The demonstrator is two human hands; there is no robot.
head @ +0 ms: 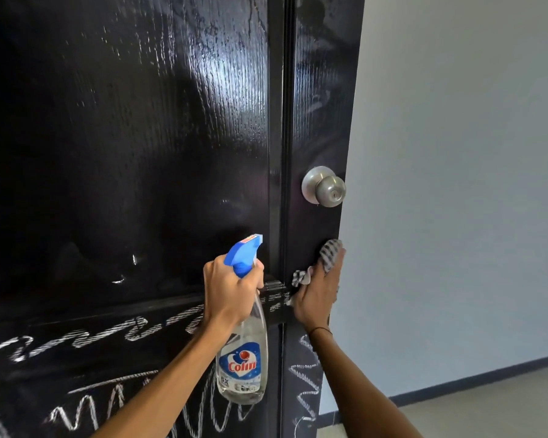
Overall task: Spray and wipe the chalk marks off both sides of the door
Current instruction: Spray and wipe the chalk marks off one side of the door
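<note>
The spray bottle (241,358) hangs nearly upright in front of the door (124,153), its long axis vertical and leaning slightly, the clear body down and the blue trigger head (243,252) on top. The nozzle points up and to the right, toward the door's glossy black panel. The bottle looks close to empty, with a blue and red label on its lower half. The left hand (227,290) grips its neck, fingers curled round it just below the trigger head.

The right hand (318,294) lies flat with straight fingers, pressing a grey-and-white striped cloth (328,252) against the door's right stile, just below the silver knob (325,186) and near the door's edge. Part of the cloth bunches out to the left of the hand.

The upper panel shines wet and streaked, with only faint smears. White chalk marks (133,403), zigzags and scribbles, cover the lower panel and the stile below the hands. The cloth may be folded; the hand hides most of it.
</note>
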